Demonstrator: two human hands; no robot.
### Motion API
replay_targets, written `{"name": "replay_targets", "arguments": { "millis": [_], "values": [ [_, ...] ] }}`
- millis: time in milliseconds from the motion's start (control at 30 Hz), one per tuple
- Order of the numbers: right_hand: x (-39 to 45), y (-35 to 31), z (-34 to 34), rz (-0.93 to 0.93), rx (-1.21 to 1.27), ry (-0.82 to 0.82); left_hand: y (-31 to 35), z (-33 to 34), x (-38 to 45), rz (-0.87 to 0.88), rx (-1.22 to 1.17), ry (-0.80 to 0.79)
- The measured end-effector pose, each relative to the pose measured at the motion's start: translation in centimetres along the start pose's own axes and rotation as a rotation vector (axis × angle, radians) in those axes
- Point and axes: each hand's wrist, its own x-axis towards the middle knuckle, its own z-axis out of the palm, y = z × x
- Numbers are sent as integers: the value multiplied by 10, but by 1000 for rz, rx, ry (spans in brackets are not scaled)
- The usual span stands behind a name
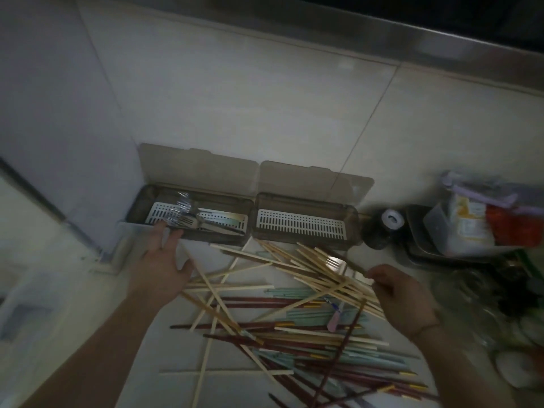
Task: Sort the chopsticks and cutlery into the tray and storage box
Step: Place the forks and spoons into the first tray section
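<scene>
Left hand (164,257), fingers spread, touches the brown lidded plastic cutlery box (191,214); right hand (394,293) pinches a pale wooden chopstick (338,278) beside it.

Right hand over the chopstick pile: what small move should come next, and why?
Probably carry the pale chopsticks that the right hand is pinching to the right storage box. Its lid is up and only the white grate shows inside, while the left box already holds metal cutlery beside the open left hand.
</scene>
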Motion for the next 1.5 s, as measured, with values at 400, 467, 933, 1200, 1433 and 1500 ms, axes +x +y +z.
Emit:
{"name": "replay_targets", "arguments": {
  "millis": [400,467,933,1200,1433,1500],
  "values": [
    [101,-196,120,-518,-2,-193,3,-11,-3,-4,-62,-62],
    [118,-222,135,-517,-165,-367,2,-8,-3,7,-62,-53],
    [119,-191,134,-436,34,-266,-3,2,-3,34,-88,-63],
    [-3,-11,30,-252,67,219,3,7,-4,69,181,-30],
    [-142,102,50,-159,-163,381,31,0,-6,-30,289,-47],
    [-157,109,57,-133,-220,423,53,0,-13,82,266,35]
  ]
}}
